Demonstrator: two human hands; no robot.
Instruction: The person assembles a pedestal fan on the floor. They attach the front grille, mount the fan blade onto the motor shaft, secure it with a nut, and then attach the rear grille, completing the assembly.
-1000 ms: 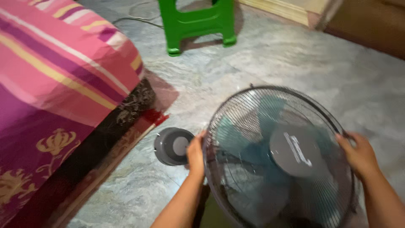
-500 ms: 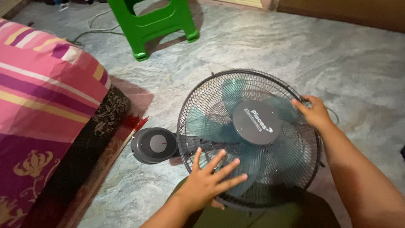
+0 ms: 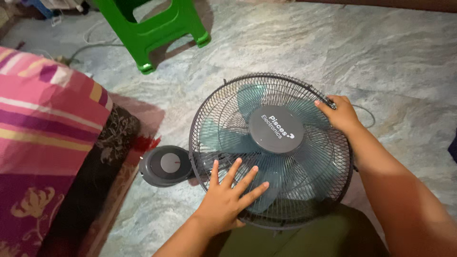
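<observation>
On the marbled floor (image 3: 404, 57), beside the bed (image 3: 43, 128), lies the fan (image 3: 271, 150), the left hand (image 3: 228, 197) spread flat on its lower grille, the right hand (image 3: 340, 114) curled around the upper right rim.

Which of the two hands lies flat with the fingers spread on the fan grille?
The left hand, flat on the grille's lower part; the right hand instead grips the upper right rim.
</observation>
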